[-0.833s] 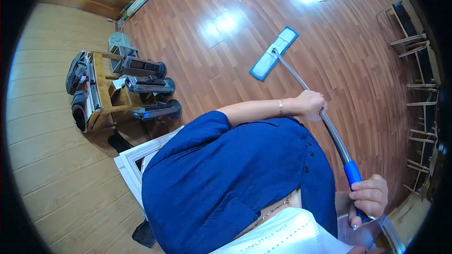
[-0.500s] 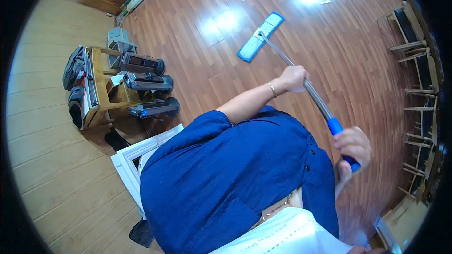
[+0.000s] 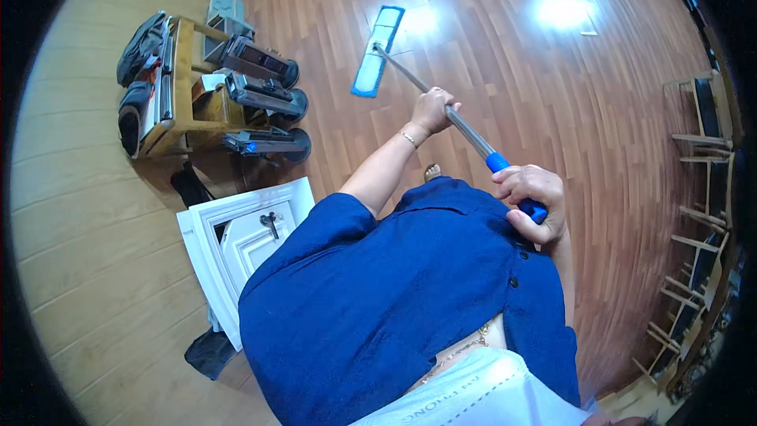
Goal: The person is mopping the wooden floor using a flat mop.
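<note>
The mop [image 3: 441, 106] lies slanted across the wooden floor [image 3: 552, 95], its blue flat head [image 3: 378, 50] now farther left than before, near the wooden cart [image 3: 185, 87]. The left hand [image 3: 435, 109] closes around the metal pole mid-length; the right hand [image 3: 532, 201] grips the blue handle end, now drawn closer to the blue shirt [image 3: 394, 300].

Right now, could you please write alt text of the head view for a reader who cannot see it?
Seen from above, a person in a blue shirt holds a flat mop with both hands: left hand on the metal pole, right hand on the blue grip. The mop head lies on a glossy wooden floor. A wooden rack and a white cabinet stand on the left.
</note>
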`<state>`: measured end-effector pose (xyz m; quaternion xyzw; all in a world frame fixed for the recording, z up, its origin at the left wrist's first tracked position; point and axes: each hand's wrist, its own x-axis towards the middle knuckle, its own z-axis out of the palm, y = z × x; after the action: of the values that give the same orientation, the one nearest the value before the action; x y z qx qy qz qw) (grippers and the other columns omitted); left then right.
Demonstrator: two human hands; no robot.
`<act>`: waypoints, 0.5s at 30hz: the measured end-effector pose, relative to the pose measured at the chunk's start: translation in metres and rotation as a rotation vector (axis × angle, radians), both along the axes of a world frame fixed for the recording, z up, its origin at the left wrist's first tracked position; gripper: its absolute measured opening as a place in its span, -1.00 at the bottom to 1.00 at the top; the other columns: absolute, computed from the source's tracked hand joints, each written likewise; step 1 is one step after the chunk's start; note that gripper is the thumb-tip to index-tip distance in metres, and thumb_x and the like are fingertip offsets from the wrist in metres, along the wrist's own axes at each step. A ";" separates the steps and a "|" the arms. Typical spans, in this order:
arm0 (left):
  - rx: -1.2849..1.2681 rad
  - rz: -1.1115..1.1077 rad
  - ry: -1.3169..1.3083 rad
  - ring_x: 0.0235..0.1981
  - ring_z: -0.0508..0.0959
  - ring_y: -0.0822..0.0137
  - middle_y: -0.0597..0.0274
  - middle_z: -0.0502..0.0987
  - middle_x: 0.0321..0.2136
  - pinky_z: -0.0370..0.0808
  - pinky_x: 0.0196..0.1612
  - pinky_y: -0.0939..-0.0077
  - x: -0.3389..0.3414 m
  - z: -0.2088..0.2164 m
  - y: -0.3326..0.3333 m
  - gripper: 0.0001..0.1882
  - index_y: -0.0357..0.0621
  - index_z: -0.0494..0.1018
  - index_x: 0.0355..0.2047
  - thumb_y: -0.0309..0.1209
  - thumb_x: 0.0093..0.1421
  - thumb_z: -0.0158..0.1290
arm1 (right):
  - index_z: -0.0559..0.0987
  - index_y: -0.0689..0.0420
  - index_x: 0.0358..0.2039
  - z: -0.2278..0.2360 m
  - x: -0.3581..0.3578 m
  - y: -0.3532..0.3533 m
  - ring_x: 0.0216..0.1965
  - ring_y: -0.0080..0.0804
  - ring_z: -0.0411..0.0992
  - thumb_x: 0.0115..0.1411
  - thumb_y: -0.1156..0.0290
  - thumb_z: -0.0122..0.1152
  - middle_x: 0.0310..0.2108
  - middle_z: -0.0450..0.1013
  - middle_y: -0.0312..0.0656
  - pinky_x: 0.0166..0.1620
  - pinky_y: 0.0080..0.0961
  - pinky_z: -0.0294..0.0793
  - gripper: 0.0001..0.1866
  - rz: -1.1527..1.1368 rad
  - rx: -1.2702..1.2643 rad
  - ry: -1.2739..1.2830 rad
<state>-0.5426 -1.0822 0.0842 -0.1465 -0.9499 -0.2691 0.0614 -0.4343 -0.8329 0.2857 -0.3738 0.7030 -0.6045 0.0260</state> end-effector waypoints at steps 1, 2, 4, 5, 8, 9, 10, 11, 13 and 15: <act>0.000 0.013 0.004 -0.35 0.55 0.04 0.08 0.54 -0.54 0.52 -0.25 0.16 0.004 -0.001 -0.010 -0.72 -0.11 0.52 -0.64 -0.22 0.10 0.10 | 0.46 0.11 -0.63 0.000 -0.003 -0.007 -0.23 -0.10 0.58 -0.22 0.35 0.25 -0.46 0.56 -0.13 -0.16 -0.28 0.51 -0.83 0.041 -0.006 -0.014; -0.006 0.064 0.005 -0.35 0.55 0.04 0.08 0.54 -0.54 0.52 -0.25 0.15 0.009 -0.001 -0.021 -0.72 -0.12 0.51 -0.64 -0.22 0.10 0.10 | 0.46 0.11 -0.62 0.000 -0.007 -0.015 -0.23 -0.11 0.58 -0.22 0.36 0.25 -0.46 0.56 -0.12 -0.14 -0.27 0.51 -0.83 0.089 -0.011 -0.030; 0.010 0.158 0.025 -0.37 0.55 0.03 0.05 0.53 -0.56 0.51 -0.27 0.13 0.020 -0.003 -0.037 -0.70 -0.13 0.49 -0.67 -0.23 0.11 0.10 | 0.47 0.12 -0.62 -0.004 -0.014 -0.028 -0.22 -0.10 0.58 -0.21 0.35 0.24 -0.44 0.57 -0.12 -0.10 -0.24 0.52 -0.84 0.155 -0.022 -0.034; 0.010 0.177 0.027 -0.37 0.55 0.03 0.05 0.53 -0.56 0.51 -0.27 0.13 0.026 -0.003 -0.046 -0.70 -0.13 0.49 -0.67 -0.23 0.11 0.10 | 0.47 0.12 -0.61 -0.007 -0.016 -0.035 -0.20 -0.09 0.58 -0.20 0.35 0.24 -0.44 0.57 -0.12 -0.06 -0.21 0.51 -0.84 0.190 -0.034 -0.039; 0.022 0.268 0.026 -0.41 0.52 -0.01 0.03 0.51 -0.58 0.49 -0.30 0.10 0.041 -0.002 -0.069 -0.70 -0.14 0.47 -0.69 -0.24 0.09 0.11 | 0.49 0.14 -0.58 -0.012 -0.019 -0.050 -0.12 -0.06 0.55 -0.16 0.37 0.23 -0.40 0.57 -0.11 0.06 -0.14 0.47 -0.85 0.287 -0.047 -0.070; 0.023 0.292 0.035 -0.41 0.52 -0.01 0.03 0.51 -0.58 0.49 -0.30 0.10 0.044 -0.006 -0.073 -0.70 -0.14 0.47 -0.69 -0.24 0.09 0.11 | 0.49 0.16 -0.56 -0.014 -0.018 -0.053 -0.10 -0.04 0.54 -0.14 0.38 0.22 -0.38 0.57 -0.10 0.08 -0.13 0.45 -0.85 0.282 -0.030 -0.099; 0.027 0.297 0.047 -0.42 0.52 -0.01 0.03 0.51 -0.58 0.49 -0.31 0.10 0.046 -0.010 -0.074 -0.70 -0.14 0.46 -0.69 -0.25 0.09 0.11 | 0.50 0.17 -0.55 -0.016 -0.017 -0.054 -0.07 -0.03 0.53 -0.12 0.39 0.21 -0.35 0.57 -0.09 0.11 -0.12 0.43 -0.86 0.274 -0.011 -0.127; 0.028 0.305 0.059 -0.43 0.52 -0.01 0.03 0.51 -0.58 0.48 -0.31 0.10 0.050 -0.016 -0.078 -0.70 -0.14 0.46 -0.70 -0.26 0.08 0.12 | 0.51 0.19 -0.53 -0.019 -0.016 -0.055 -0.04 -0.01 0.50 -0.10 0.40 0.21 -0.33 0.56 -0.08 0.12 -0.11 0.40 -0.86 0.308 0.011 -0.137; 0.071 0.302 0.102 -0.46 0.50 -0.03 0.01 0.49 -0.61 0.46 -0.34 0.09 0.059 -0.032 -0.081 -0.69 -0.14 0.43 -0.72 -0.27 0.08 0.12 | 0.50 0.18 -0.53 -0.023 -0.010 -0.055 -0.05 -0.01 0.50 -0.09 0.39 0.21 -0.33 0.56 -0.09 0.14 -0.09 0.38 -0.86 0.328 0.032 -0.149; 0.105 0.314 0.128 -0.48 0.50 -0.03 0.02 0.47 -0.63 0.44 -0.35 0.08 0.061 -0.037 -0.072 -0.68 -0.14 0.40 -0.74 -0.27 0.07 0.11 | 0.51 0.18 -0.53 -0.024 -0.005 -0.051 -0.03 -0.03 0.48 -0.05 0.41 0.20 -0.35 0.55 -0.11 0.16 -0.10 0.33 -0.88 0.330 0.046 -0.169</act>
<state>-0.4819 -1.1544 0.0474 -0.0099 -0.9399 -0.2957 0.1707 -0.4395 -0.8840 0.2617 -0.4313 0.6412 -0.6049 0.1922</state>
